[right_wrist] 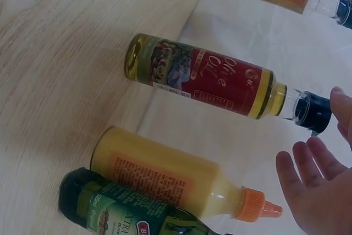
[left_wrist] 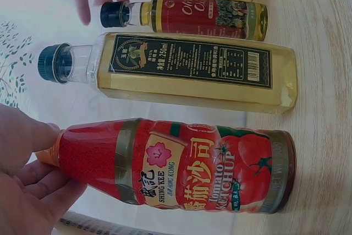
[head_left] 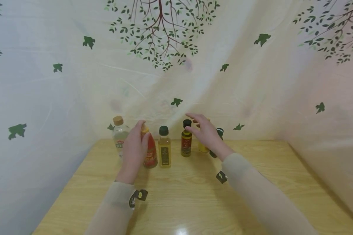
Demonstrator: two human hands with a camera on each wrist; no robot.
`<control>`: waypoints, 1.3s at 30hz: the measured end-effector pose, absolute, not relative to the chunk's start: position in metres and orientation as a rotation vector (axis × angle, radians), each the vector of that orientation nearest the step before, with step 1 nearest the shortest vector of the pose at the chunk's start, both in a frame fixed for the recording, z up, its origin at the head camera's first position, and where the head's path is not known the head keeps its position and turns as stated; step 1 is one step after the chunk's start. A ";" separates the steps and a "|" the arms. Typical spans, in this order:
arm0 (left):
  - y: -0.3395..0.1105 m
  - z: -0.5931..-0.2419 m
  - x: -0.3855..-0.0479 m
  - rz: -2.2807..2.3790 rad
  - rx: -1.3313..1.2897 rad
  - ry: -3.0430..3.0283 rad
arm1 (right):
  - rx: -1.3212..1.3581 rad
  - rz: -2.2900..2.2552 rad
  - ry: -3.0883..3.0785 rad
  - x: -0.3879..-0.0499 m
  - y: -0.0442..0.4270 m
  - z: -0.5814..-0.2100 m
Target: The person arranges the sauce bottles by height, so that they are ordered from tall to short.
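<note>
A red ketchup bottle (head_left: 151,155) (left_wrist: 176,166) stands upright on the table; my left hand (head_left: 132,153) (left_wrist: 27,174) holds it by its orange cap, with thumb and fingers around the cap. My right hand (head_left: 207,133) (right_wrist: 324,185) is open beside the black cap of the small olive oil bottle (head_left: 186,143) (right_wrist: 203,78), its thumb close to the cap; whether they touch I cannot tell. Between these two bottles is a square oil bottle (head_left: 165,153) (left_wrist: 198,72) with a dark green cap.
Behind my right hand are a yellow squeeze bottle (head_left: 203,147) (right_wrist: 159,171) and a dark green bottle (right_wrist: 121,207). Left of the ketchup stands a clear bottle (head_left: 119,133) with a tan cap. A printed curtain (head_left: 176,85) hangs behind the wooden table (head_left: 176,199).
</note>
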State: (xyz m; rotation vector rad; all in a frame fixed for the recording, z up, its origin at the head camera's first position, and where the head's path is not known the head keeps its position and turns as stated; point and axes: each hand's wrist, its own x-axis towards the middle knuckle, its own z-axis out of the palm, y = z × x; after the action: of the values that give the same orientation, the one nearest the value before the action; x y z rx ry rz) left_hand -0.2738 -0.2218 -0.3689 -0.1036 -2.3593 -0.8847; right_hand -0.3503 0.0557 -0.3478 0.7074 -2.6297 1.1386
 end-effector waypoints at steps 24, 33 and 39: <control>-0.221 -0.370 -0.276 -0.886 -0.092 -2.356 | 0.671 1.219 -2.653 -0.362 0.053 -0.366; -0.221 -0.370 -0.276 -0.878 -0.103 -2.355 | 0.649 1.239 -2.637 -0.365 0.051 -0.368; -0.222 -0.371 -0.277 -0.872 -0.107 -2.352 | 0.633 1.255 -2.634 -0.365 0.049 -0.371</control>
State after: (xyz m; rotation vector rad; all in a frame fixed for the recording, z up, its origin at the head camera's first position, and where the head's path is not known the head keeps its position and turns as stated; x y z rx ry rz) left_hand -0.2770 -0.2222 -0.3712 -0.1067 -2.3521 -0.8719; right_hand -0.3649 0.0490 -0.3706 0.6328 -2.6338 1.2551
